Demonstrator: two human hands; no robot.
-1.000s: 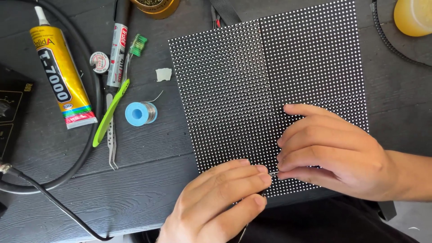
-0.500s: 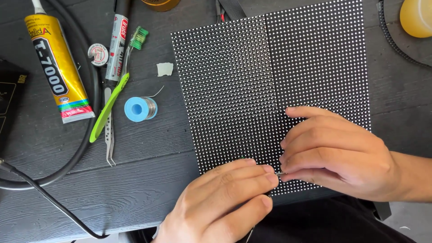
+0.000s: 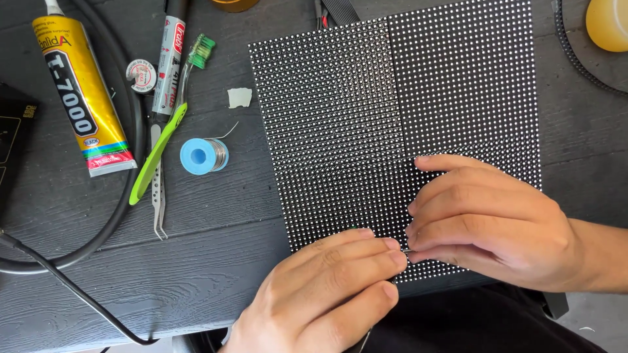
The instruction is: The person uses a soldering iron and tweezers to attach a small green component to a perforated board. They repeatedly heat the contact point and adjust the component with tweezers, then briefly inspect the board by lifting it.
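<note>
A black panel (image 3: 392, 117) covered in a grid of small white dots lies flat on the dark wooden table (image 3: 131, 281). Both hands rest on its near edge. My left hand (image 3: 327, 294) has its fingers together, tips pressed on the panel. My right hand (image 3: 490, 222) lies curled beside it, fingertips meeting those of the left. A thin metal tip (image 3: 407, 251) shows between the two hands; which hand holds it I cannot tell.
Left of the panel lie a yellow glue tube (image 3: 78, 98), a marker pen (image 3: 169, 59), a green toothbrush (image 3: 163, 144), metal tweezers (image 3: 157, 196), a blue solder spool (image 3: 203, 155) and thick black cables (image 3: 98, 242). A yellow tape roll (image 3: 608, 23) sits at the far right.
Both hands stay in place on the panel's near edge; only the camera view has shifted slightly.
</note>
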